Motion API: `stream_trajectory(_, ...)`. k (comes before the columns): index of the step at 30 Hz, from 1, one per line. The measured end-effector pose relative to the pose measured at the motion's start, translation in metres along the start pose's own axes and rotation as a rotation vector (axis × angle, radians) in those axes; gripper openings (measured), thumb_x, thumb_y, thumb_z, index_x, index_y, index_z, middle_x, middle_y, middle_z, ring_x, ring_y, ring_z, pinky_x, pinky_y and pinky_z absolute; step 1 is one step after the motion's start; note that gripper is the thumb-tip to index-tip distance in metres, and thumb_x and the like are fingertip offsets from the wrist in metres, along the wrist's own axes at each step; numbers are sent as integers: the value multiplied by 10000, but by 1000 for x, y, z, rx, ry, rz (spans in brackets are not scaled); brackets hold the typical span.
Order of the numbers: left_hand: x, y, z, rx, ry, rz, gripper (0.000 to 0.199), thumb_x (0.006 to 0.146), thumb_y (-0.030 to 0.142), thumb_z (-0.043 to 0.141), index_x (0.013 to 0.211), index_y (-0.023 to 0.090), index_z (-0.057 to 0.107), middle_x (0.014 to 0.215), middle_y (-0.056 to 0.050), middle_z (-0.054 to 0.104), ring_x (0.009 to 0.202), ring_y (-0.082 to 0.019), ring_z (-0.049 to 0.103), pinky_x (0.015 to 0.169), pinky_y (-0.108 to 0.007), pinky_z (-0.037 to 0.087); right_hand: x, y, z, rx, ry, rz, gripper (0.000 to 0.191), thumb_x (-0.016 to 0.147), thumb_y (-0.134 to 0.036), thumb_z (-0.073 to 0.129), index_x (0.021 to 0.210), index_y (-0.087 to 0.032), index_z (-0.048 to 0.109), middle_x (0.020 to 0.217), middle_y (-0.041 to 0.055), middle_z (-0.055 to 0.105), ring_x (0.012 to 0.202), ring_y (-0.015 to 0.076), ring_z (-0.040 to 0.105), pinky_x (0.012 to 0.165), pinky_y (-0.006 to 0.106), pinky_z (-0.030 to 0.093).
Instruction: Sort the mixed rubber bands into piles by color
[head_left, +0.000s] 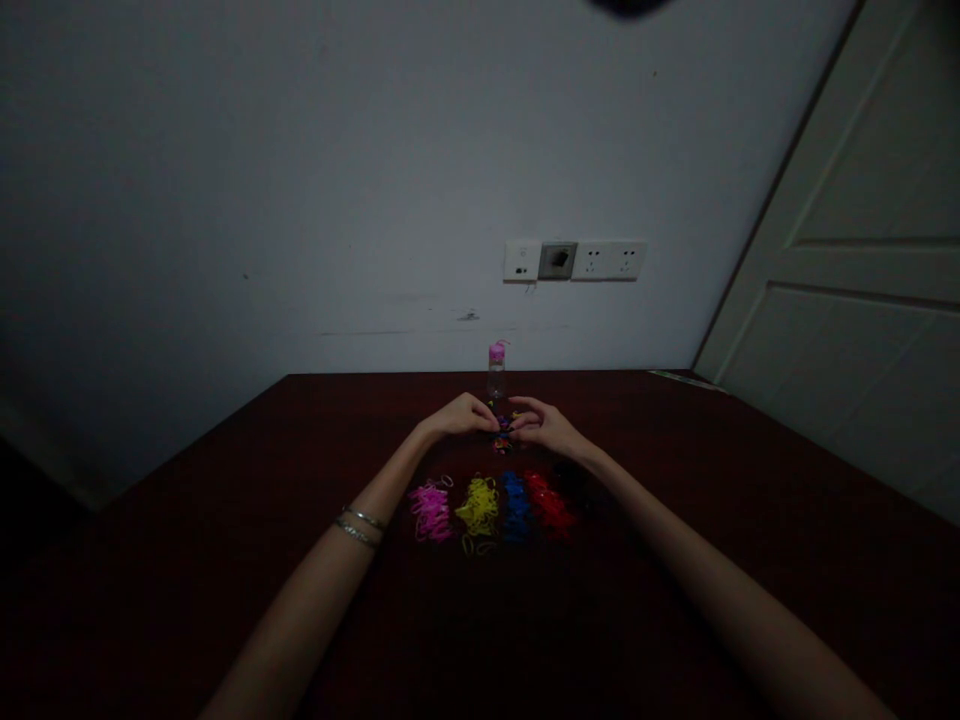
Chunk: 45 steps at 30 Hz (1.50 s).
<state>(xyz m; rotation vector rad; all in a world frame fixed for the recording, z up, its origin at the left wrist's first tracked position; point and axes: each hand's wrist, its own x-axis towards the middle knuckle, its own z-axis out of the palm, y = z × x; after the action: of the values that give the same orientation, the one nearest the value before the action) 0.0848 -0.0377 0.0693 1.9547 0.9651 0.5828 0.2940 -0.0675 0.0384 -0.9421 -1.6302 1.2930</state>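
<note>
Both hands meet over a small mixed-colour cluster of bands [502,443] at the middle of the dark red table. My left hand [463,414] has its fingers pressed together at the cluster's left side; what they hold, if anything, is too small to name. From the right, my right hand [546,425] reaches to the same cluster, fingers apart and slightly curled. Nearer to me lie piles of small bands in a row: pink [432,512], yellow [480,506], blue [516,507] and red [550,505].
A clear bottle with a pink cap [496,370] stands just beyond my hands, near the wall. Sockets [608,261] are set in the wall behind the table [375,400]. A pale panelled door [862,300] is at the right. Dark bands lie beside the red pile, hard to make out.
</note>
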Motion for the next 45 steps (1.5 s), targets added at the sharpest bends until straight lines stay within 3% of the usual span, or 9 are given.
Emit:
stream_trajectory(8,-1,1,1,20,29,8,144,620,196,673,720,123,746,679,-49,689,632,-122,555,649,-245,417,2,3,-24,-48,50,-5,688,612,-141,703,1256,-151,461,821,56,711,725,163,653,670,293,529)
stream_trajectory(13,-1,8,9,88,-19,33,146,637,171,631,718,123,743,680,-41,684,636,-116,557,655,-231,418,3,10,-45,-68,118,28,579,621,-95,689,1176,-148,531,871,79,717,778,164,664,751,308,529)
stream_trajectory(17,-2,22,28,142,-51,45,183,656,167,592,749,105,738,637,-28,653,587,-103,525,600,-215,402,1,17,-60,-84,243,88,435,647,-81,674,1070,-144,593,931,104,711,736,151,659,640,253,535)
stream_trajectory(23,-2,44,71,296,20,40,208,679,172,572,787,104,736,598,-9,610,532,-84,460,531,-199,348,-4,32,-79,-80,408,109,283,685,-108,666,963,-157,644,887,82,715,687,136,650,555,203,518)
stream_trajectory(28,-3,57,101,416,43,84,222,692,192,566,826,153,739,661,-9,640,577,-97,502,540,-196,350,-5,44,-87,-85,466,115,235,665,-116,679,896,-154,661,799,64,712,635,129,637,515,193,516)
stream_trajectory(34,-3,57,118,468,66,69,216,700,216,589,843,187,748,723,-45,676,614,-133,544,594,-226,388,-4,49,-89,-122,449,85,230,669,-155,670,899,-149,664,798,64,710,641,131,633,509,195,510)
stream_trajectory(37,0,52,118,432,64,76,203,694,238,612,832,186,750,713,-53,680,615,-141,555,590,-232,392,-4,48,-87,-148,435,73,231,670,-173,670,900,-148,667,808,68,709,666,141,634,524,209,508)
stream_trajectory(40,6,47,105,399,94,107,192,700,266,616,803,178,752,698,-50,681,634,-146,567,585,-231,389,-4,47,-85,-189,429,59,233,671,-186,668,901,-145,672,809,67,706,667,139,627,537,212,498)
stream_trajectory(45,12,32,47,309,283,54,266,717,348,596,785,140,748,692,-52,682,636,-145,564,586,-230,390,-6,43,-82,-267,398,76,215,654,-223,667,851,-141,691,778,56,702,652,136,612,558,221,479)
